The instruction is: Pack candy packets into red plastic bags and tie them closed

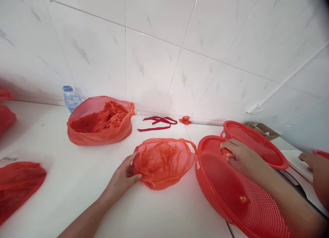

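Note:
My left hand [125, 170] grips the left rim of a red plastic bag [164, 164], fingers behind the edge and thumb at the near side. The bag lies mouth up on the white table and appears to hold only crumpled film. Over the large red mesh basket [205, 179], my right hand [238, 154] is closed on a small red packet [227, 153] with gold-coloured marks. A similar small red piece with gold marks [242, 199] rests on the bottom of that basket. My right forearm hides part of the basket.
A fuller red bag [100, 137] and a water bottle [71, 99] stand at the back left. Maroon ribbon [159, 123] and a red bundle [185, 120] lie near the wall. Behind the basket is another red basket [257, 143]. Another person's hand [308, 161] shows at far right.

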`<action>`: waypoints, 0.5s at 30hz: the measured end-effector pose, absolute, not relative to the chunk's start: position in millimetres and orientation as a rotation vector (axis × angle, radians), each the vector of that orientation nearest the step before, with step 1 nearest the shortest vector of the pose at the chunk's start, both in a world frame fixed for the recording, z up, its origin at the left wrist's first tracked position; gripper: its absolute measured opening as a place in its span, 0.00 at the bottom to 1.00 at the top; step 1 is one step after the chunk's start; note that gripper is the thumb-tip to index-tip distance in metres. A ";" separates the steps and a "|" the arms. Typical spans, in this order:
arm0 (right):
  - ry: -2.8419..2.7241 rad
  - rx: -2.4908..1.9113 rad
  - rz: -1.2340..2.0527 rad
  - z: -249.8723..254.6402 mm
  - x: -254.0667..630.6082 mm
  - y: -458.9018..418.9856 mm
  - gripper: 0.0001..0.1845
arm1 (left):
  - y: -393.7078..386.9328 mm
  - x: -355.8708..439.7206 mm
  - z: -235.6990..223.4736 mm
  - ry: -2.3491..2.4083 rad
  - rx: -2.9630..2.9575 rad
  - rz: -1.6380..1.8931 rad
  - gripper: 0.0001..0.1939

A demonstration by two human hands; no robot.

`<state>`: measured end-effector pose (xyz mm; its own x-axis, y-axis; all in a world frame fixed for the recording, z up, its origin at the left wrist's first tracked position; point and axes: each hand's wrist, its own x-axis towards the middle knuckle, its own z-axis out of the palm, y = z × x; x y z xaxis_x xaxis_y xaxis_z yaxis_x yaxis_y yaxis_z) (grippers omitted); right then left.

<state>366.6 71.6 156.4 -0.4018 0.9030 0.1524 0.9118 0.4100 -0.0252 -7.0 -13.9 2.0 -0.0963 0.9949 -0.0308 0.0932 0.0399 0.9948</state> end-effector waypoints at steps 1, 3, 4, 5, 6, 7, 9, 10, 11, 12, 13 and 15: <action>-2.519 -1.552 -0.099 165.0 346.2 67.4 0.18 | -14.3 -6.9 2.9 1.356 1.209 1.206 0.38; -2.644 -1.400 0.015 172.5 301.6 59.3 0.20 | -14.5 -6.9 3.4 1.353 1.214 1.201 0.39; -2.746 -1.299 0.086 170.6 279.7 56.7 0.20 | -14.3 -7.0 3.1 1.354 1.217 1.197 0.39; -2.840 -1.193 0.159 165.0 259.7 55.9 0.21 | -14.2 -7.1 2.4 1.356 1.221 1.194 0.39; -2.913 -1.108 0.232 156.3 242.1 56.8 0.23 | -14.0 -7.2 1.5 1.357 1.225 1.191 0.39; -2.932 -1.067 0.298 145.5 227.7 59.4 0.23 | -13.8 -7.2 0.5 1.358 1.229 1.188 0.40; -2.929 -1.008 0.450 122.4 208.4 67.7 0.19 | -13.5 -7.0 -1.9 1.364 1.233 1.182 0.40; -2.897 -0.992 0.506 113.0 203.3 72.1 0.17 | -13.5 -6.8 -3.1 1.369 1.234 1.182 0.40; -2.874 -0.968 0.543 106.4 201.0 75.8 0.16 | -13.5 -6.7 -4.3 1.374 1.233 1.182 0.40; -2.863 -0.940 0.556 103.3 201.3 78.3 0.16 | -13.5 -6.5 -5.4 1.375 1.232 1.181 0.40; -2.862 -0.921 0.547 104.0 204.1 79.2 0.18 | -13.3 -6.6 -6.4 1.374 1.231 1.177 0.40; -2.879 -0.954 0.500 115.1 217.1 76.5 0.21 | -12.6 -7.1 -8.1 1.373 1.231 1.157 0.39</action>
<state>217.1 76.5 115.1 -0.8055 0.5914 -0.0376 0.5694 0.7548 -0.3256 -7.1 -12.6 -8.1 -0.0678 0.9966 -0.0466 0.1225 0.0547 0.9910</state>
